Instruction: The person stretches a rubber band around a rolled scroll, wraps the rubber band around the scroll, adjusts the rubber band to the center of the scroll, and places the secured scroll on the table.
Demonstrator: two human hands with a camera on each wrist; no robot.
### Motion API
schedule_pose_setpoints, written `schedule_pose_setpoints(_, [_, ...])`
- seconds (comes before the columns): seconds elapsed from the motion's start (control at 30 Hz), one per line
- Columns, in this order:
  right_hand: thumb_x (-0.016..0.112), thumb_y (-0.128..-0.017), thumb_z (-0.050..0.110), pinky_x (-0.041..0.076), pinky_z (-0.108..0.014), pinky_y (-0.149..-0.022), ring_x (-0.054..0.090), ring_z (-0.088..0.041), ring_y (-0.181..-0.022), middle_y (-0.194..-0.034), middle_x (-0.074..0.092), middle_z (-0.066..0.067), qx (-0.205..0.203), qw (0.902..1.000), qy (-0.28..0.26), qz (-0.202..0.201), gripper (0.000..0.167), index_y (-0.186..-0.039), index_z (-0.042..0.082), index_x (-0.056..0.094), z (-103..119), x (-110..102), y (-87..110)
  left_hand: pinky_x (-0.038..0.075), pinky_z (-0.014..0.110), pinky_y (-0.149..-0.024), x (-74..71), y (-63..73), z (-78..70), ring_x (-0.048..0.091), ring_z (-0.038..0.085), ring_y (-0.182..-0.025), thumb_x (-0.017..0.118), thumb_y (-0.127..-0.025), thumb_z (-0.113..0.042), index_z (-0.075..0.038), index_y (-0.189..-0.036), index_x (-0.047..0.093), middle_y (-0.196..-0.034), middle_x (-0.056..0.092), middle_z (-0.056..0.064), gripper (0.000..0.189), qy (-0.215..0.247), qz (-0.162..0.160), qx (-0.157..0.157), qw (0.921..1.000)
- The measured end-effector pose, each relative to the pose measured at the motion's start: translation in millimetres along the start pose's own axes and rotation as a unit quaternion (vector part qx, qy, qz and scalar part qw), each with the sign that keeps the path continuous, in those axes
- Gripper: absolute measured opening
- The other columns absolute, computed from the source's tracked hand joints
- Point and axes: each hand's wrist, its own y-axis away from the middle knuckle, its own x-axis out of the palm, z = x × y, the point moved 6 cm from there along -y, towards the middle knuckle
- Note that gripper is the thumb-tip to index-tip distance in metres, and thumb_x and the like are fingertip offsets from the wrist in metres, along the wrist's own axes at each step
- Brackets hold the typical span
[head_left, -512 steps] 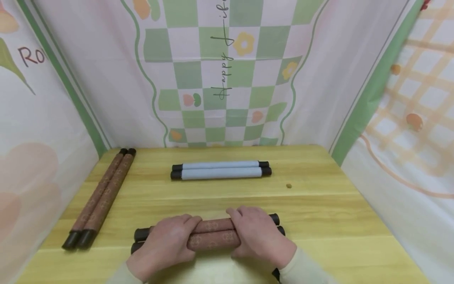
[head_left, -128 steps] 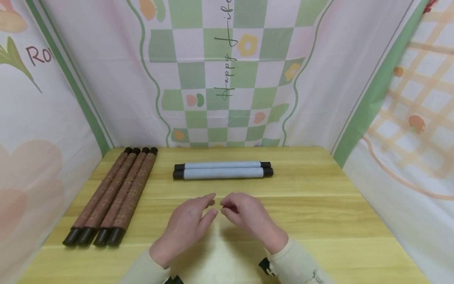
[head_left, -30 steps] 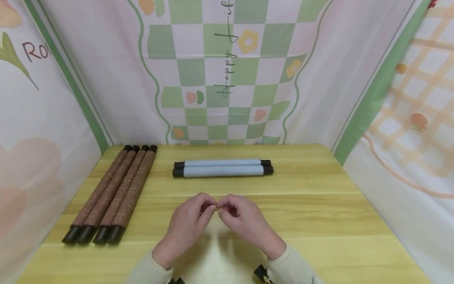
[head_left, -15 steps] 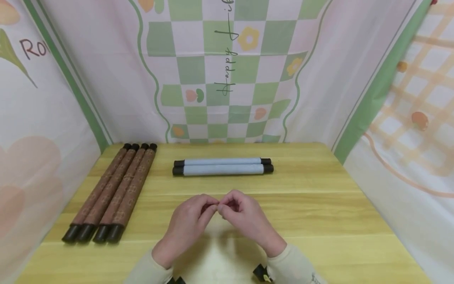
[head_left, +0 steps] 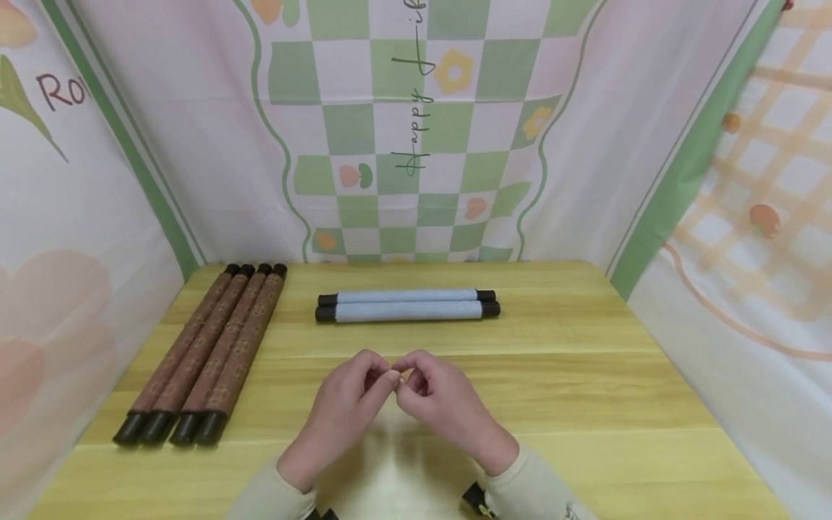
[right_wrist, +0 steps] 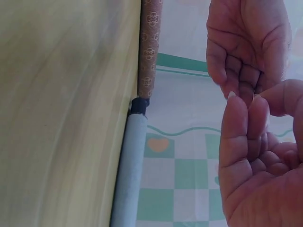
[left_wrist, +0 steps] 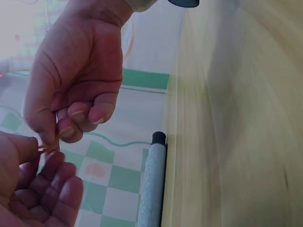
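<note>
Fingertip to fingertip, delicate stuff! The left hand (head_left: 339,410) and the right hand (head_left: 453,408) were pinching a small orange thing (left_wrist: 50,147) between them, above the near middle of the wooden table (head_left: 585,412), too tiny and half-hidden to make out. Over on the left, 4 brown rolls (head_left: 224,354) lay side by side with black ends showing; beyond the hands, 2 pale blue rolls (head_left: 408,310) lay crosswise, touching, before the checked cloth (head_left: 399,137).
</note>
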Motion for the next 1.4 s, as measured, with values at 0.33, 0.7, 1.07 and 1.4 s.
schedule_pose_setpoints(0.33, [0.065, -0.100, 0.016, 0.061, -0.031, -0.065, 0.069, -0.018, -0.073, -0.085, 0.070, 0.000, 0.061, 0.9926, -0.104, -0.010, 0.003, -0.102, 0.015, 0.068, -5, -2, 1.2, 0.049, 0.021, -0.062, -3.7, 0.7, -0.2, 0.054, 0.000, -0.069, 0.077, -0.095, -0.017, -0.021, -0.097, 0.063, -0.081, 0.059, -0.016, 0.014, 0.023, -0.020, 0.016, 0.9994])
schedule_pose_setpoints(0.7, [0.067, -0.098, 0.012, 0.063, -0.036, -0.067, 0.070, -0.021, -0.072, -0.089, 0.070, -0.014, 0.071, 0.9831, -0.168, -0.016, 0.006, -0.102, 0.008, 0.063, -4, 0, 1.9, 0.048, 0.021, -0.060, -3.5, 0.8, -2.4, 0.054, -0.002, -0.067, 0.074, -0.097, -0.021, -0.023, -0.098, 0.077, -0.079, 0.064, -0.020, 0.004, 0.012, -0.007, 0.024, 0.9996])
schedule_pose_setpoints(1.07, [0.069, -0.097, 0.011, 0.059, -0.030, -0.059, 0.066, -0.013, -0.066, -0.082, 0.067, 0.000, 0.015, 0.9928, -0.118, -0.018, 0.008, -0.103, 0.014, 0.066, 1, 1, 2.9, 0.049, 0.024, -0.061, -6.8, 1.2, 5.0, 0.057, 0.009, -0.070, 0.076, -0.096, -0.020, -0.024, -0.094, 0.065, -0.082, 0.064, -0.009, 0.012, 0.113, 0.005, -0.053, 0.9922])
schedule_pose_setpoints(1.4, [0.073, -0.099, 0.026, 0.061, -0.036, -0.063, 0.067, -0.016, -0.067, -0.079, 0.067, -0.001, 0.042, 0.9912, -0.124, -0.017, 0.015, -0.097, 0.015, 0.064, -2, -4, 1.6, 0.046, 0.024, -0.059, -8.6, -0.5, 6.8, 0.054, 0.011, -0.068, 0.075, -0.096, -0.017, -0.020, -0.097, 0.064, -0.078, 0.060, -0.006, 0.012, 0.108, -0.009, -0.062, 0.9921])
